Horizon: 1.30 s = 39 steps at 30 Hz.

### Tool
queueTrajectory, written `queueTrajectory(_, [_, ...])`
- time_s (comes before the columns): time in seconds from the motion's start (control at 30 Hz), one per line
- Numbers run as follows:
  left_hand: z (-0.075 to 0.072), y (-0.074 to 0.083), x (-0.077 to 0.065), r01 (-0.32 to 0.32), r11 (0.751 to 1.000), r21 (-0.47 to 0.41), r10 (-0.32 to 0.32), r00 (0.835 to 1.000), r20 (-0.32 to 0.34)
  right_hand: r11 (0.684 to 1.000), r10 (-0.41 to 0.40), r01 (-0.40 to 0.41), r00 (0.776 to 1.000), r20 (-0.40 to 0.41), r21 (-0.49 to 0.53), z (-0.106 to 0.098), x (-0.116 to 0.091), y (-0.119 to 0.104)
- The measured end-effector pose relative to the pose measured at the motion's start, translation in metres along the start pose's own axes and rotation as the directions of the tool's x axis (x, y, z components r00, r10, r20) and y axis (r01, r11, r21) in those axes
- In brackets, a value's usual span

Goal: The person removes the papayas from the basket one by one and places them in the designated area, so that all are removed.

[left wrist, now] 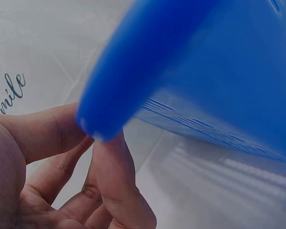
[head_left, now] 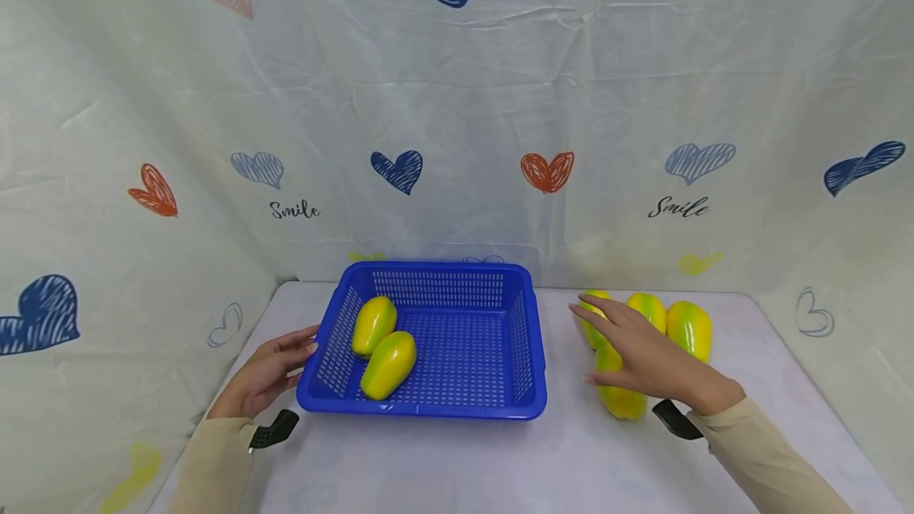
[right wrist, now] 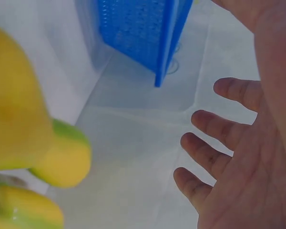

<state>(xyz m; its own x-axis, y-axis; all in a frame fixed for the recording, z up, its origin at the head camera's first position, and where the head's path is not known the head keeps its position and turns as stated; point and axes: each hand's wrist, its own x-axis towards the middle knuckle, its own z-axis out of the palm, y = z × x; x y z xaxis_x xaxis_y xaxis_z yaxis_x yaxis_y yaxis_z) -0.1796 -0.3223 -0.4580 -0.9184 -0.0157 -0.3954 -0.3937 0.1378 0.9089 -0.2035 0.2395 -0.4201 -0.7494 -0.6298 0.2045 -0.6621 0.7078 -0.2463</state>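
Note:
A blue plastic basket (head_left: 464, 411) with lattice walls stands on the table, and two glossy yellow-green mango-like fruits (head_left: 389, 365) lie inside at its left. My left hand (head_left: 264, 375) pinches the basket's left rim; in the left wrist view the thumb and a finger meet at that blue rim (left wrist: 119, 81). Right of the basket, my right hand (head_left: 646, 351) hovers over several more such fruits (head_left: 689, 330), partly hiding them. Its fingers are spread with nothing in them, and the right wrist view shows the palm apart from the fruits (right wrist: 62, 157).
The white table (head_left: 457, 466) runs in front of the basket and out to both sides. A pale curtain (head_left: 471, 117) printed with hearts hangs behind and at the sides, close behind the basket. Dark wrist devices (head_left: 274, 429) sit at both sleeves.

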Motion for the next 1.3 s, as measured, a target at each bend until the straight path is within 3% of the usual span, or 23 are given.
queueTrajectory(0.27, [0.001, -0.001, -0.001, -0.003, 1.000, -0.001, 0.003, 1.000, 0.001, 0.996, -0.090, 0.090, 0.996, 0.006, -0.015, -0.001, 0.031, -0.015])
queueTrajectory(0.63, [0.000, -0.003, -0.002, 0.006, 1.000, -0.014, -0.006, 1.000, -0.006, 0.989, -0.148, 0.149, 0.983, 0.112, -0.001, 0.006, 0.067, -0.036])
queueTrajectory(1.03, [0.001, -0.002, -0.001, 0.003, 1.000, -0.025, -0.004, 1.000, -0.018, 0.969, -0.243, 0.247, 0.948, 0.207, 0.006, 0.026, 0.112, -0.065])
queueTrajectory(1.3, [0.001, -0.002, 0.001, 0.006, 1.000, -0.025, -0.007, 1.000, -0.028, 0.962, -0.263, 0.272, 0.929, 0.259, 0.004, 0.042, 0.136, -0.082])
